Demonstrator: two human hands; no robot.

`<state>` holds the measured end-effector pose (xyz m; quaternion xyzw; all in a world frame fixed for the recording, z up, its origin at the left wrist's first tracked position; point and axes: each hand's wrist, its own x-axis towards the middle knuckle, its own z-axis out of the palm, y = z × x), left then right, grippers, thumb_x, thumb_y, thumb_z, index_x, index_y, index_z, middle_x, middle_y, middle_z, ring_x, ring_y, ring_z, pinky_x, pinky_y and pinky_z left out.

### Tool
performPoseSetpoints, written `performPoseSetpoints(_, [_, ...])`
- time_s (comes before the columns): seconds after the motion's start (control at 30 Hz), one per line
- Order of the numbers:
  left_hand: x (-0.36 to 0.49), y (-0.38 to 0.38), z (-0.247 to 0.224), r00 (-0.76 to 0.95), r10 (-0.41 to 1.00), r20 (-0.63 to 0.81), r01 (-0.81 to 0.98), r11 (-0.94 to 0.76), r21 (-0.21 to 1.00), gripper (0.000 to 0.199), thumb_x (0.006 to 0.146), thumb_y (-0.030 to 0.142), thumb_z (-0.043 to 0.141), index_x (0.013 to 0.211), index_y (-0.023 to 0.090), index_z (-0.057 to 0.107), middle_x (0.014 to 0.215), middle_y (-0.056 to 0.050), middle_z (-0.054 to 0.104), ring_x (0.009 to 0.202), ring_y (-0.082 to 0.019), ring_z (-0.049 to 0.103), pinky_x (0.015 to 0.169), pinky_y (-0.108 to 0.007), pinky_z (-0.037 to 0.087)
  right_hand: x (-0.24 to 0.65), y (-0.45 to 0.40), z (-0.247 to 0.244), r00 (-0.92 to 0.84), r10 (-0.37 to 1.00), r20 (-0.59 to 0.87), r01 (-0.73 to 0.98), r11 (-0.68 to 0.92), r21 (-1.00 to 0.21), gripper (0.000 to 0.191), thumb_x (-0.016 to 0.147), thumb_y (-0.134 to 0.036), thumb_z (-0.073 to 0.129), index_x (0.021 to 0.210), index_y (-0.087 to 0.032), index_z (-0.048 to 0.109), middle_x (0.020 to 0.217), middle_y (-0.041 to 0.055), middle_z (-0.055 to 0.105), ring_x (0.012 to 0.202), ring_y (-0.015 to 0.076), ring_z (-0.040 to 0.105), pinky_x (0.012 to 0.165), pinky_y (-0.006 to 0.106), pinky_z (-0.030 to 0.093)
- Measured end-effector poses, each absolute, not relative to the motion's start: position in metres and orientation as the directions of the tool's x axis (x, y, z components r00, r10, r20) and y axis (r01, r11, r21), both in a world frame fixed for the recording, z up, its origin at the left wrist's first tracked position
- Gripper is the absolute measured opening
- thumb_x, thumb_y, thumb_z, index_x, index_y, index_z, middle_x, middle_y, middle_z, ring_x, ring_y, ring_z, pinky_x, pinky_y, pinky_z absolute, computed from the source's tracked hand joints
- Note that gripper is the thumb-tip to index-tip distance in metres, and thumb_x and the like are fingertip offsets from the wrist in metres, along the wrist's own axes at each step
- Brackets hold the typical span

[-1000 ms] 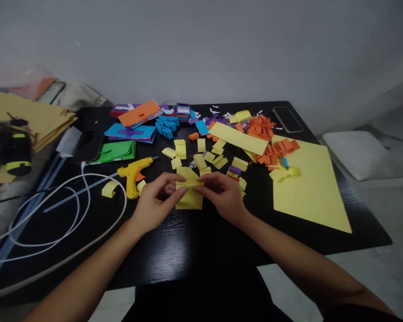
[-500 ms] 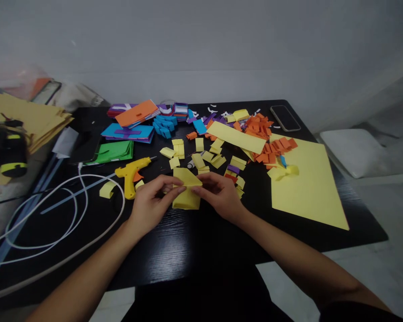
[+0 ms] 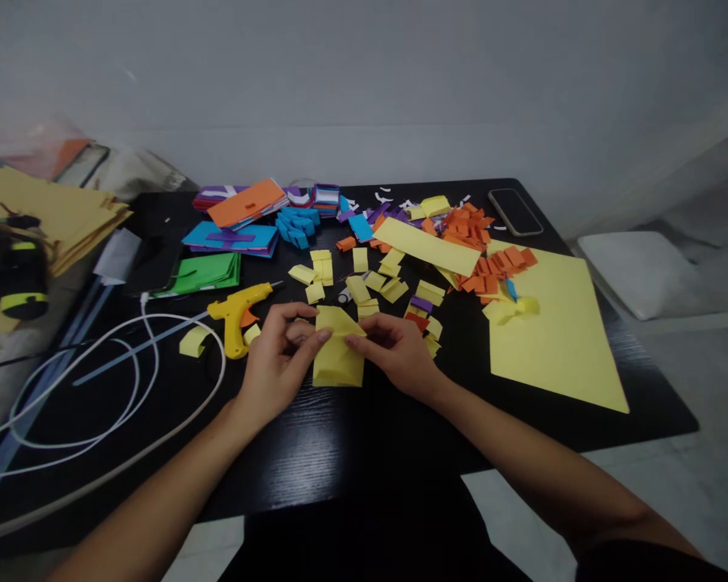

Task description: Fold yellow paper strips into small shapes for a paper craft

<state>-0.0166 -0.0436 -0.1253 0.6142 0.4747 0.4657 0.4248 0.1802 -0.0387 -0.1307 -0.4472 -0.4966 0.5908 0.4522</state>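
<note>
A folded yellow paper piece (image 3: 338, 356) is held up over the front middle of the black table. My left hand (image 3: 282, 352) pinches its left edge between thumb and fingers. On the opposite edge, my right hand (image 3: 400, 352) grips the paper with thumb and forefinger. Small folded yellow pieces (image 3: 357, 288) lie just beyond my hands. To the left of my left hand rests a yellow glue gun (image 3: 235, 319), its nozzle pointing right.
Large yellow sheet (image 3: 552, 331) at right, with orange folded pieces (image 3: 467, 226) by its upper edge. A phone (image 3: 515, 212) lies at the back right. Green (image 3: 206, 273) and blue (image 3: 230, 238) paper stacks stand back left; a white cable (image 3: 137, 380) loops in front.
The yellow paper has tilted and now shows a flatter face, slightly lower. My left fingers have shifted a little up and left along its edge. My right hand has hardly moved.
</note>
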Motion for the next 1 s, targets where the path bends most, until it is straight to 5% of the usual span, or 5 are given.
performPoseSetpoints(0.37, [-0.013,-0.041,-0.12,0.091,0.996,0.023,0.075,-0.03,0.997,0.029,0.093,0.037,0.069,0.115,0.024,0.056,0.069,0.003,0.067,0.06,-0.015,0.062,0.054,-0.025,0.047,0.182,-0.037,-0.13,-0.23,0.962,-0.144,-0.122,-0.175,-0.977,0.029,0.07,-0.044,0.088,0.078,-0.02,0.074,0.077,0.001,0.077,0.068,0.0153,0.07,0.065,0.028,0.058])
performPoseSetpoints(0.57, [-0.013,-0.037,-0.114,0.32,0.934,-0.157,0.064,0.144,0.988,0.027,0.085,0.042,0.077,0.097,0.019,0.073,0.087,-0.005,0.077,0.077,-0.021,0.072,0.066,-0.031,0.058,0.182,-0.037,-0.131,-0.23,0.964,-0.131,-0.129,-0.163,-0.978,0.028,0.069,-0.044,0.089,0.079,-0.021,0.077,0.079,0.0014,0.079,0.072,0.017,0.073,0.07,0.03,0.06])
performPoseSetpoints(1.0, [-0.015,-0.04,-0.116,0.262,0.958,-0.114,0.164,0.072,0.984,0.028,0.086,0.041,0.075,0.098,0.016,0.077,0.084,-0.004,0.077,0.068,-0.017,0.069,0.059,-0.025,0.055,0.182,-0.034,-0.131,-0.25,0.953,-0.172,-0.165,-0.217,-0.962,0.028,0.065,-0.038,0.092,0.078,-0.019,0.076,0.077,0.001,0.078,0.068,0.0137,0.07,0.067,0.026,0.057])
